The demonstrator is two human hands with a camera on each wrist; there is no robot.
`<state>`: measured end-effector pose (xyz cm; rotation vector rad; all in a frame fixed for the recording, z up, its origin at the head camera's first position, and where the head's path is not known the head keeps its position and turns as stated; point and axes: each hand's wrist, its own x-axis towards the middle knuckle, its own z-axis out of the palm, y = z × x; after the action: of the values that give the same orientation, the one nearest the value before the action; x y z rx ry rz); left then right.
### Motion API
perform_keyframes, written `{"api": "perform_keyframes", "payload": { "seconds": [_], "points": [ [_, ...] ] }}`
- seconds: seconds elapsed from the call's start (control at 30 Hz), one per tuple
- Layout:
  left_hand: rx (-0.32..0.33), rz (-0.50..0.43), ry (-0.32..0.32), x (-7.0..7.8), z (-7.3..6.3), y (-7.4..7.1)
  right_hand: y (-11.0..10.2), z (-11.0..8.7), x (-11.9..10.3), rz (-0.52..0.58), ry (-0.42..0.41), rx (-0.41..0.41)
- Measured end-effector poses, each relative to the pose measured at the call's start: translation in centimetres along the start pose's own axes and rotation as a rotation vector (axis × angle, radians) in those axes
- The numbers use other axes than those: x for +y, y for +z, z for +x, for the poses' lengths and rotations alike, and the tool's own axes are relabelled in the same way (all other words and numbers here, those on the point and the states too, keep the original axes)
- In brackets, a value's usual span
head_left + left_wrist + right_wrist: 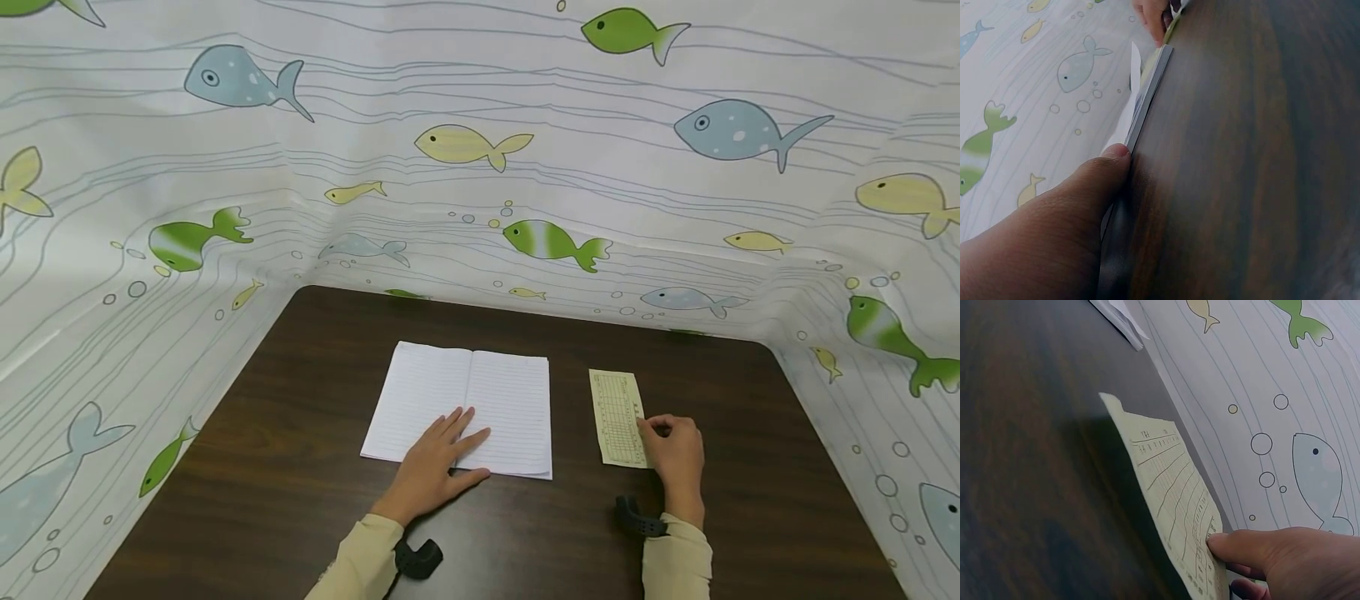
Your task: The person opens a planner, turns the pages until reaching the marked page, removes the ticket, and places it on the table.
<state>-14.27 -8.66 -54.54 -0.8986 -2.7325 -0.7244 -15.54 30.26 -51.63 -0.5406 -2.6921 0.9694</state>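
An open notebook (pixel 510 400) with lined white pages lies on the dark wooden table. Across its lower middle rests my left hand (pixel 438 467), fingers spread over the fold; in the left wrist view its thumb (pixel 1110 162) lies at the notebook's edge. To the right, a pale yellow printed slip (pixel 619 417) with a grid of lines is pinched at its right edge between thumb and fingers of my right hand (pixel 675 454). The right wrist view shows the slip (pixel 1172 487) tilted, its near edge raised off the table, with the thumb on its printed face.
The brown wood-grain table (pixel 300 500) is bounded at the back and sides by white sheeting (pixel 465 50) printed with fish and wavy lines. Black bands (pixel 637 518) sit on both wrists, over pale sleeves.
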Motion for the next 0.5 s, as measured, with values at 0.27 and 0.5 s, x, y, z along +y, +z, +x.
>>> {"api": "perform_keyframes", "payload": {
  "seconds": [0.27,0.5],
  "points": [
    [0.029,-0.003,0.024,-0.02,-0.1,-0.09,-0.17,-0.25,-0.03,0.003,0.016,-0.01],
    [0.02,-0.003,0.022,0.01,-0.07,-0.21,-0.41,-0.41,-0.26,0.014,0.007,-0.016]
  ]
}}
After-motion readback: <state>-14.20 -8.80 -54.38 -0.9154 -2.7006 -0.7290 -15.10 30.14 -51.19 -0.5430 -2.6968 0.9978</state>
